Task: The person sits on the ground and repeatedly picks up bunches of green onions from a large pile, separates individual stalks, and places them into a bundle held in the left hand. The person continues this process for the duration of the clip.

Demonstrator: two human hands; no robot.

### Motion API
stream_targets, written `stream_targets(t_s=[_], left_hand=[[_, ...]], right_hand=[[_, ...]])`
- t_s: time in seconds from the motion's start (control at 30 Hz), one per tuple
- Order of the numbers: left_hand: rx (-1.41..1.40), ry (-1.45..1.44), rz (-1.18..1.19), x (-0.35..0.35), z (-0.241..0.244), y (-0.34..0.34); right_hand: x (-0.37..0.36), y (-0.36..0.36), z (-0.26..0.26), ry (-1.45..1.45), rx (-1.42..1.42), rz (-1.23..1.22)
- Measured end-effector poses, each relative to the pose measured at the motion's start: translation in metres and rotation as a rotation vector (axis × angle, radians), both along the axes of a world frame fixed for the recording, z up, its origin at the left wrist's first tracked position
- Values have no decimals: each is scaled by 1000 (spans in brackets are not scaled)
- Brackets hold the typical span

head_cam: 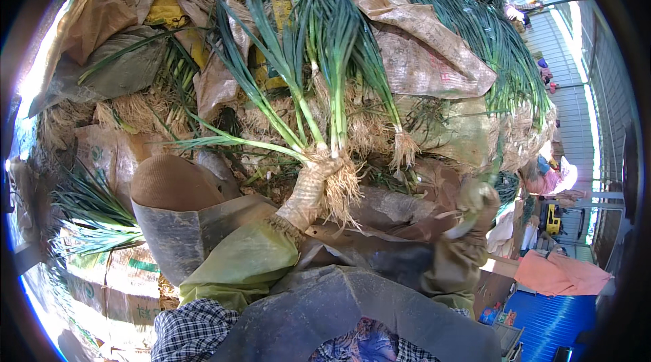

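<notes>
My left hand [306,191], in a dirty pale glove, is closed around the lower ends of several green onions [338,92]. Their leaves fan out away from me, and a tuft of stringy roots [343,191] hangs beside the glove. My right hand [477,204] is raised off to the right, also gloved and blurred by motion. A pale, whitish-green streak [460,227] shows at it; whether this is a stalk or something else, and whether the fingers grip it, is unclear. One loose green onion [396,125] lies with its roots towards me, between the two hands.
Heaped green onions [457,31] lie ahead, partly under woven sacks [427,51]. A grey apron [356,306] covers my lap, and my bent knee [175,184] stands at left. Sacked onions [101,219] sit further left. At right are an orange cloth [562,273] and a blue corrugated surface [552,316].
</notes>
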State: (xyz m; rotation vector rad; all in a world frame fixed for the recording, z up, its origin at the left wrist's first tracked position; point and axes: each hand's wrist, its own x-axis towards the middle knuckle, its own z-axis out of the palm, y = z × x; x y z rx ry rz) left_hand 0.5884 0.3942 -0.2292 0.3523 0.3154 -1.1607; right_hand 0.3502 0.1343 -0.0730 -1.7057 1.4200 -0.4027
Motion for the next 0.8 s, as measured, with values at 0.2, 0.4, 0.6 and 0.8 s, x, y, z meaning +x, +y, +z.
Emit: stream_targets(t_s=[0.2,0.4,0.6,0.8], left_hand=[[344,-223,-10,-31,9,-13],[531,-481,8,-37,-3,-10],[571,-633,3,-43,-23,-18],[663,-800,-58,-39,-32,-12]], right_hand=[[-1,-22,1,214,-44,-7],[205,111,-65,794,-336,674],[249,87,-109,881,-633,732],[248,80,-117,610,-519,687]])
